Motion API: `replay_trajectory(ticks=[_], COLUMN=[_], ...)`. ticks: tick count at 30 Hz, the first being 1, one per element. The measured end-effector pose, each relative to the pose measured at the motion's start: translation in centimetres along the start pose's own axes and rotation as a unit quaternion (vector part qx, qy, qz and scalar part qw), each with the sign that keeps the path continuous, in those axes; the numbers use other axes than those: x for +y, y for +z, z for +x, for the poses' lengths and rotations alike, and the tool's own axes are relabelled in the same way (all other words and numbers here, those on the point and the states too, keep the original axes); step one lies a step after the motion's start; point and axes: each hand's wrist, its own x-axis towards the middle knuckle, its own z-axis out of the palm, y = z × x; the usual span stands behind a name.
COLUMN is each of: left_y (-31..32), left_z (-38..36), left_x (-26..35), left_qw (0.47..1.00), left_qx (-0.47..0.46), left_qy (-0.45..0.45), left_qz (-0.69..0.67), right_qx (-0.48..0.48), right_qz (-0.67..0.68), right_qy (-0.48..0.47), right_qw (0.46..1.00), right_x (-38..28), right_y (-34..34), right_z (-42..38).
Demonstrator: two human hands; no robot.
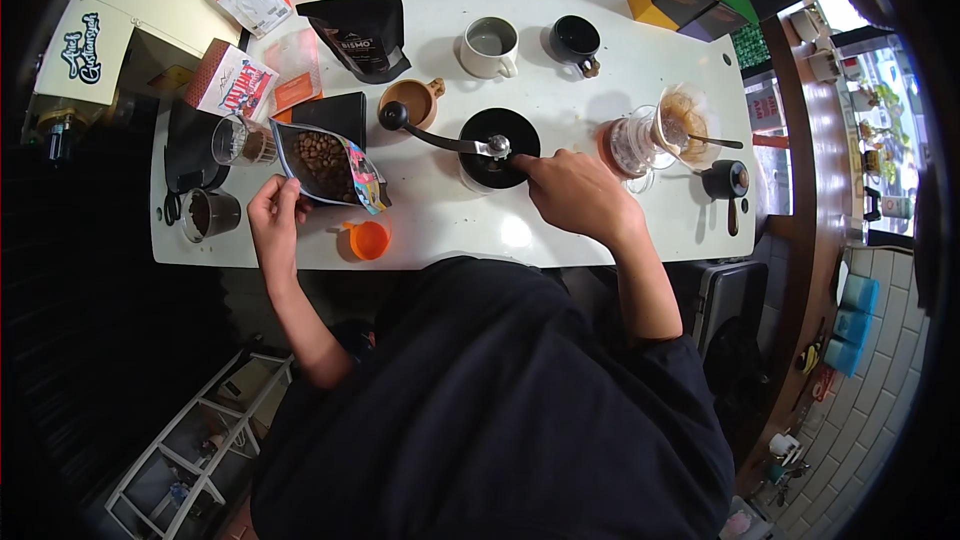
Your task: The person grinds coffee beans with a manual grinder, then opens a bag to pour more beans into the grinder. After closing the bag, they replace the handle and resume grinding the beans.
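My left hand (275,218) pinches the near edge of an open bag of coffee beans (322,164), whose brown beans show inside. My right hand (585,198) is at a hand coffee grinder (474,172) with a wide black top. Its index finger stretches over the near right rim into the opening; the other fingers are bent and partly hidden beneath. The grinder's crank (440,138) points left, ending in a round black knob. Close to my left hand are an orange cup-shaped scoop (368,240) and a clear cup of dark grounds (210,214).
A glass carafe (630,145) with a paper-lined dripper (684,122) and a portafilter (725,180) stand right. Behind are a brown cup (412,105), a grey mug (490,45), a black cup (575,38) and a black coffee pouch (360,37). A glass with beans (243,141) is left.
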Motion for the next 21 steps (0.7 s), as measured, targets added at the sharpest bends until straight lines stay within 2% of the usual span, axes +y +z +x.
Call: replay_trajectory(ticks=[6, 10, 16, 19, 21], left_y=[-0.1, -0.2, -0.1, -0.2, -0.1], left_z=[0.0, -0.1, -0.2, -0.2, -0.1], left_x=[0.0, 0.0, -0.1, -0.1, -0.2], left_qw=[1.0, 1.0, 1.0, 1.0, 1.0], left_qx=[0.0, -0.005, 0.008, 0.005, 0.001], left_qy=[-0.003, 0.0, -0.004, 0.0, -0.001], left_qz=[-0.016, -0.014, -0.023, -0.019, -0.024], right_qx=[0.038, 0.019, 0.069, 0.094, 0.169], right_qz=[0.01, 0.003, 0.014, 0.058, 0.164], right_qy=[-0.03, -0.029, -0.006, -0.052, -0.142], right_qw=[0.999, 0.999, 0.998, 0.992, 0.961], right_x=[0.7, 0.5, -1.4, -2.3, -2.4], right_y=[0.7, 0.6, -1.8, -3.9, -4.8], right_z=[-0.1, 0.2, -2.7, -3.5, -2.3])
